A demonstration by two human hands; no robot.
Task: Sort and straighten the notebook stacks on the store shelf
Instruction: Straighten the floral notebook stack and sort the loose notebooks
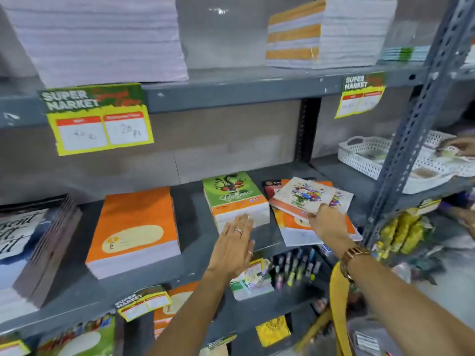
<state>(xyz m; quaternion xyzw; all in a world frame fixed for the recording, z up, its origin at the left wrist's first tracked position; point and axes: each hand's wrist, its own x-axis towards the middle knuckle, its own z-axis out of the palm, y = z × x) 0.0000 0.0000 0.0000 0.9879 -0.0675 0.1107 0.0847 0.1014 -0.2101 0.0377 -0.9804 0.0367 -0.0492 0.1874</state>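
Observation:
On the grey middle shelf [195, 242] stands a neat stack topped by a green notebook [228, 188]. My left hand [235, 242] is flat and open, its fingertips against the front edge of that stack. To the right lies a messy pile of orange notebooks [295, 227], fanned out and overhanging the shelf edge. My right hand [326, 224] grips a floral-cover notebook [303, 195], held tilted just above that pile. A second floral notebook [343, 197] lies underneath it. A tall orange-cover stack [133, 227] stands to the left.
A dark-covered stack [33, 240] sits at the far left. White paper stacks [97, 34] and orange-banded ones [326, 32] fill the upper shelf. A white basket [367, 155] stands right of the perforated upright [416, 119], with another person's hand [460, 145] over it. Pens [295, 268] hang below.

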